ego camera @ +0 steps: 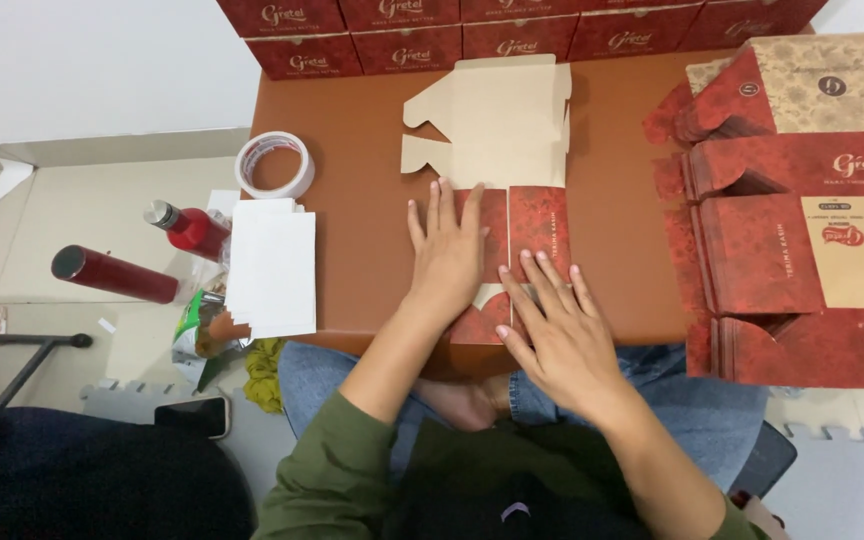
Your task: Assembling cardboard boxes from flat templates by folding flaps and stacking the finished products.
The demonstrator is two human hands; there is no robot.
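Observation:
A flat cardboard box blank (497,130) lies on a low brown table (362,150), plain tan inside facing up at the far end and a red printed panel folded over at the near end. My left hand (447,250) presses flat on the left part of that red panel, fingers spread. Beside it, my right hand (557,330) lies flat on the red panel's near right corner, fingers apart. Neither hand grips anything.
A stack of flat red box blanks (802,250) covers the table's right side. Assembled red boxes (512,25) line the far edge. A tape roll (274,165) and white sheets (272,265) sit at left. On the floor stand a red bottle (187,228), a red cylinder (112,274) and a phone (192,415).

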